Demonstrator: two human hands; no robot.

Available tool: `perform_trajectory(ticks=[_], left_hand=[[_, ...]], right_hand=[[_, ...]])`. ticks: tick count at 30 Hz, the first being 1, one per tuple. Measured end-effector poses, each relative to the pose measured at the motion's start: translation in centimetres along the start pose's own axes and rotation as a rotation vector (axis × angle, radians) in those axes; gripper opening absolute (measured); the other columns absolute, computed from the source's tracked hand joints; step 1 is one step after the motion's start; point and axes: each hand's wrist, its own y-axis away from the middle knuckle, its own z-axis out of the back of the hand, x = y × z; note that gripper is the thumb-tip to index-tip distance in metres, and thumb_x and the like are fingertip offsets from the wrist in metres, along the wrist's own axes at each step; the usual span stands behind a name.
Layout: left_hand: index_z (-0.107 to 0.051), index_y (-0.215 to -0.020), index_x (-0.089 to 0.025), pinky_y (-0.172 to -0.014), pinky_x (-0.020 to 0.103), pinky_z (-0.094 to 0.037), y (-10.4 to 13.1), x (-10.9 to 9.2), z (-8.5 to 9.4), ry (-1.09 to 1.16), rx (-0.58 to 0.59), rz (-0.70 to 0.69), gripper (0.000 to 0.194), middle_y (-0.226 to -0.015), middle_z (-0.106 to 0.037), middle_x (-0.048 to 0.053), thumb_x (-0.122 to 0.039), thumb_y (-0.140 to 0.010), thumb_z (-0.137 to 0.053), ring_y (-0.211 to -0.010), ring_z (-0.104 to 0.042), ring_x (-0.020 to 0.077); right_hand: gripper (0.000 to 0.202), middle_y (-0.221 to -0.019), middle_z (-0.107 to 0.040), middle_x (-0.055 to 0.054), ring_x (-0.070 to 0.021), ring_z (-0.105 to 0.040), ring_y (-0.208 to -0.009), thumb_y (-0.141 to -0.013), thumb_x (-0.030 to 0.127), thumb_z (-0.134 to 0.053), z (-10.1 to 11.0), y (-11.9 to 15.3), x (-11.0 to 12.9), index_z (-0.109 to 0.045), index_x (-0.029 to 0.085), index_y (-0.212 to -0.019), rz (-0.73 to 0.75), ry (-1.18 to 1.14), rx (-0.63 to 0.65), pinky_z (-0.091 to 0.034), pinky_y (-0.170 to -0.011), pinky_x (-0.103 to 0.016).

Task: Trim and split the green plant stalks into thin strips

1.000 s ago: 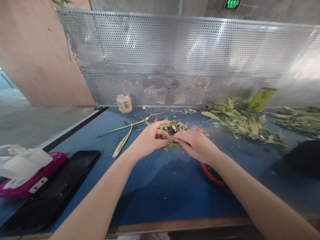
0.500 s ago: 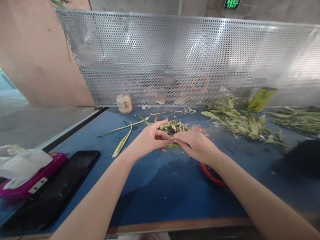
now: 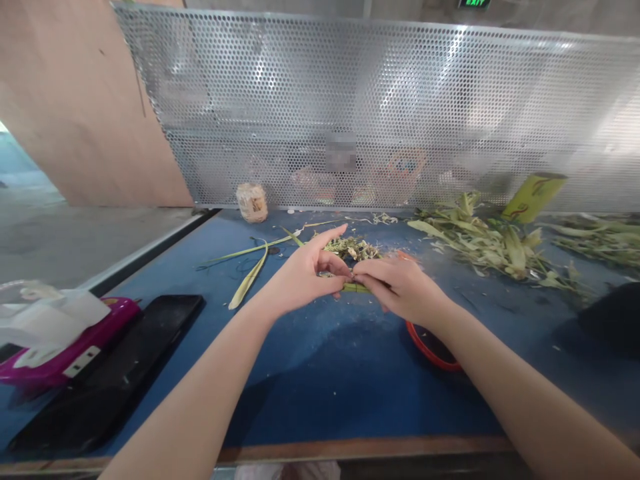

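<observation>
Pinching a green stem [image 3: 356, 287] between them, the left hand [image 3: 305, 277] and right hand [image 3: 400, 288] meet fingertip to fingertip above the blue table [image 3: 320, 387]. Trimmings [image 3: 353, 248] lie just behind; a red ring [image 3: 431, 347] rests under the right wrist.

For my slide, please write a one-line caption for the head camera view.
Left hand and right hand pinch a green stem over a blue table.

Blue table [image 3: 320, 393]: black tray [image 3: 105, 373] near left; leaf pile [image 3: 480, 240] far right; red ring [image 3: 430, 347] near centre; twine spool [image 3: 253, 201] far.
</observation>
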Motion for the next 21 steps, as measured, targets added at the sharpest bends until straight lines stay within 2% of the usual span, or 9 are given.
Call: perform_trajectory(ticks=[10, 17, 21], left_hand=[[-0.021, -0.139, -0.027, -0.057, 0.024, -0.048, 0.34, -0.14, 0.17, -0.227, -0.026, -0.052, 0.081, -0.079, -0.066, 0.002, -0.009, -0.067, -0.055, -0.061, -0.058, 0.0121], [-0.023, -0.138, -0.031, -0.061, 0.026, -0.048, 0.33, 0.22, 0.44, -0.342, -0.053, -0.102, 0.077, -0.079, -0.066, 0.002, -0.013, -0.071, -0.056, -0.068, -0.060, 0.0159], [-0.029, -0.136, -0.028, -0.065, 0.028, -0.047, 0.33, 0.30, 0.92, -0.386, -0.132, -0.114, 0.074, -0.075, -0.065, 0.002, -0.014, -0.070, -0.059, -0.070, -0.060, 0.0170]], right_hand=[[0.021, -0.058, -0.054, 0.002, -0.0090, -0.051, -0.056, -0.089, 0.020, -0.034, -0.04, 0.08, -0.15, -0.055, 0.019, -0.084, -0.005, 0.002, 0.053, -0.032, -0.058, -0.020], [0.021, -0.065, -0.056, 0.001, -0.0096, -0.051, -0.059, -0.089, 0.022, -0.036, -0.25, 0.03, -0.36, -0.054, 0.018, -0.080, 0.017, 0.022, 0.100, -0.030, -0.055, -0.020], [0.021, -0.063, -0.056, 0.001, -0.0091, -0.049, -0.056, -0.089, 0.022, -0.036, -0.35, -0.01, -0.40, -0.055, 0.018, -0.081, -0.001, 0.036, 0.113, -0.030, -0.055, -0.021]])
